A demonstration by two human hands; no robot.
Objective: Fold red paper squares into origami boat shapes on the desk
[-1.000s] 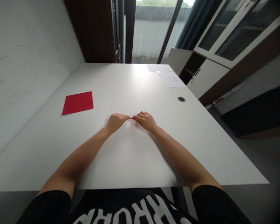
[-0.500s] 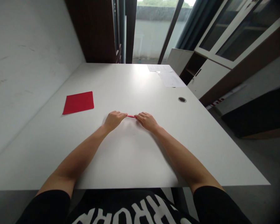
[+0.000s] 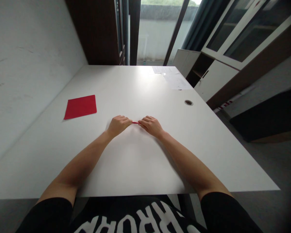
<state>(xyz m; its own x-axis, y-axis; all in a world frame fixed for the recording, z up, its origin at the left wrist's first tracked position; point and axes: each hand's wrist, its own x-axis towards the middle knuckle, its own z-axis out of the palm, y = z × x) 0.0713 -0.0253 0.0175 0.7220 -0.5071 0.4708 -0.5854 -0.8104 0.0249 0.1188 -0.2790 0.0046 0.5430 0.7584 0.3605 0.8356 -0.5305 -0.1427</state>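
Between my two hands a thin strip of red paper (image 3: 135,122) shows, narrow and nearly level, just above or on the white table (image 3: 135,161). My left hand (image 3: 119,125) is closed on its left end, and my right hand (image 3: 151,125) is closed on its right end. Most of the strip is hidden under my fingers; only a short middle length is visible. Farther left, a stack or sheet of red paper (image 3: 80,107) lies flat on the table, apart from both hands.
White printed sheets (image 3: 176,81) lie at the table's far right corner. A round cable hole (image 3: 188,102) sits near the right edge. A white wall (image 3: 26,64) borders the table on the left, and a dark cabinet (image 3: 94,32) stands behind it.
My right hand has shifted slightly left, towards my left hand. The visible length of the red strip is a little shorter and looks thinner.
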